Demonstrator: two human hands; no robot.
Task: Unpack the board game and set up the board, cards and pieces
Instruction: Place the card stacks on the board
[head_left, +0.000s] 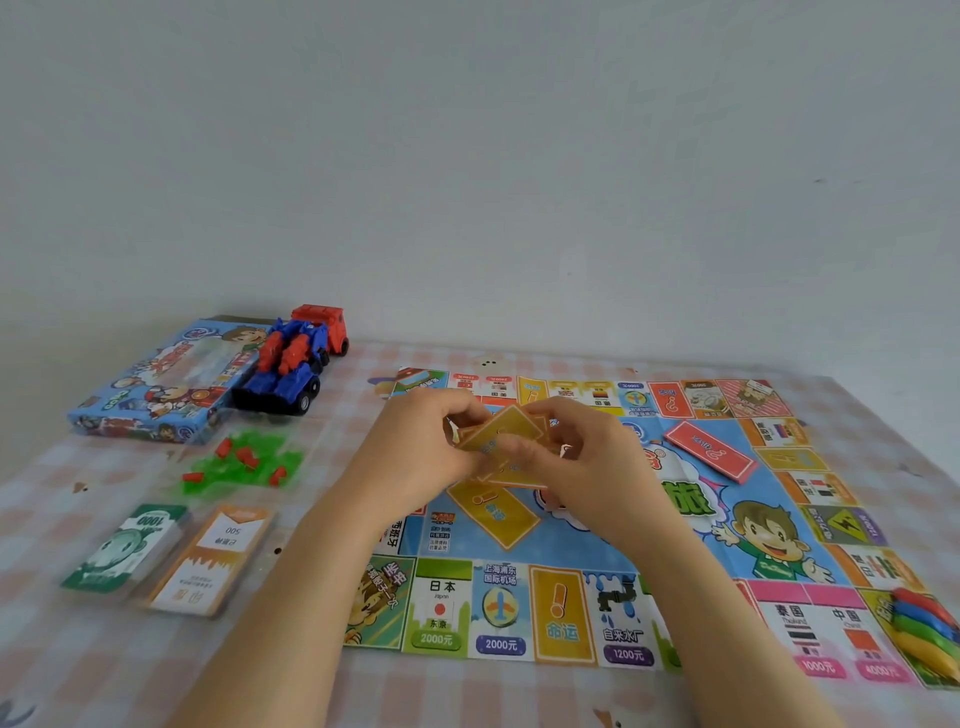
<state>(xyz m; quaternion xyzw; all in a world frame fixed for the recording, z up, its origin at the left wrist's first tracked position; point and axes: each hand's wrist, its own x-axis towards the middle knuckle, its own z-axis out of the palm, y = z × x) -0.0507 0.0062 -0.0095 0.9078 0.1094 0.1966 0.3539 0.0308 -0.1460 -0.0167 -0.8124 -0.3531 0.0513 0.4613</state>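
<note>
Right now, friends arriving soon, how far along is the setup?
Done: board unfolded, red cards on it; money, orange cards, houses set out beside. In hand: left hand and right hand grip yellow cards. Left: placing those and the coloured pieces heaped at the corner.

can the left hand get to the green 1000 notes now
Probably not yet: the path to the green notes looks open, but the left hand and right hand both grip the yellow cards.
</note>
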